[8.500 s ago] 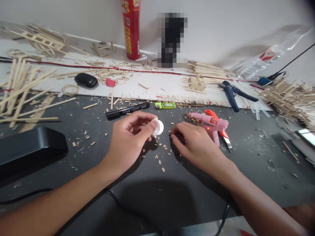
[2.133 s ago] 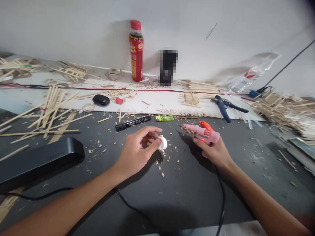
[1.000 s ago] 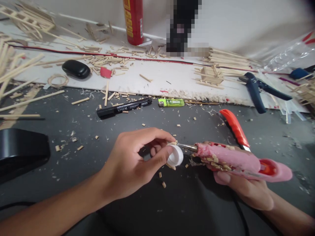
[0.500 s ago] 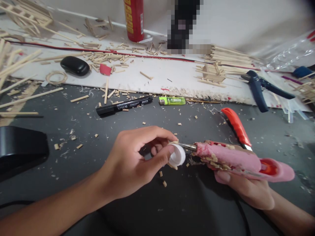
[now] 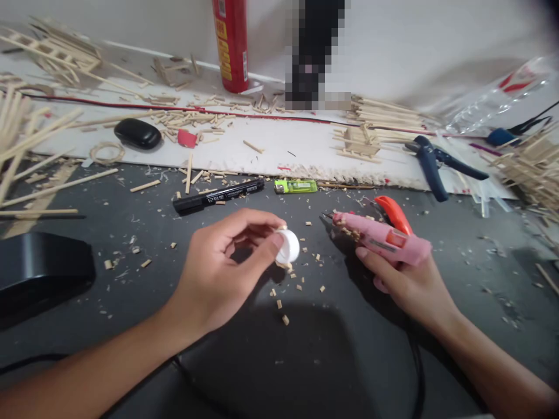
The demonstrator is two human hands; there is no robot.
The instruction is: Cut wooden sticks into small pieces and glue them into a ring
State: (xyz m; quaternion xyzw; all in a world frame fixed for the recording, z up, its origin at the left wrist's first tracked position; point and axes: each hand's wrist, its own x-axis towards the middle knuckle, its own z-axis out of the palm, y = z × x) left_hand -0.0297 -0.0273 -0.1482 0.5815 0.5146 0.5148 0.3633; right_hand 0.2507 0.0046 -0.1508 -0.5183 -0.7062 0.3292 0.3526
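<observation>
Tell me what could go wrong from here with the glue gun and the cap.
1. The left hand pinches the small white plastic cap with bare fingertips; hot glue there could burn them.
2. The right hand holds the pink glue gun with its nozzle over loose wood chips; drips may pick up debris.
3. The green lighter lies close ahead of the nozzle.

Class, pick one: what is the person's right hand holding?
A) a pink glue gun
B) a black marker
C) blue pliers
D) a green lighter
A: the right hand grips the pink glue gun, while the marker, lighter and pliers lie untouched on the table.
</observation>
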